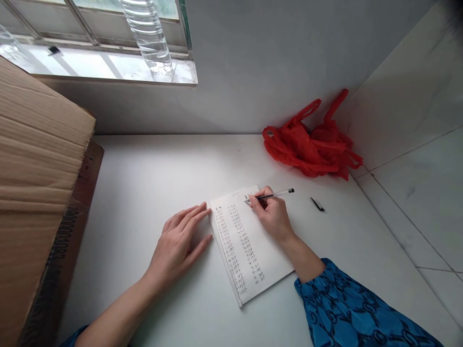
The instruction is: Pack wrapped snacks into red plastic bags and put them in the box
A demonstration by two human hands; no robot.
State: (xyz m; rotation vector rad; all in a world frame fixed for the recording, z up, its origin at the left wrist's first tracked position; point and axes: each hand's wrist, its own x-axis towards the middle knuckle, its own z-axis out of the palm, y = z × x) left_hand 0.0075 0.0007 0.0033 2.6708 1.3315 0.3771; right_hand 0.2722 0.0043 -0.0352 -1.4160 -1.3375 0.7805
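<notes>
A white notebook (271, 255) lies tilted on the white table, with columns of small handwritten figures down its left and middle. My right hand (273, 212) rests on the upper part of the page and grips a clear pen (277, 194) with a black end. The pen's tip touches or nearly touches the paper at the top of a third column. Lying flat with fingers stretched, my left hand (183, 236) is beside the notebook, its fingertips at the left edge. To the right of the page sits a black pen cap (317, 204).
A crumpled red plastic bag (311, 142) lies at the back right by the wall. On the left stands a large cardboard box (39, 164). A clear plastic bottle (148, 38) is on the window sill. The table (173, 168) meets a tiled wall at right.
</notes>
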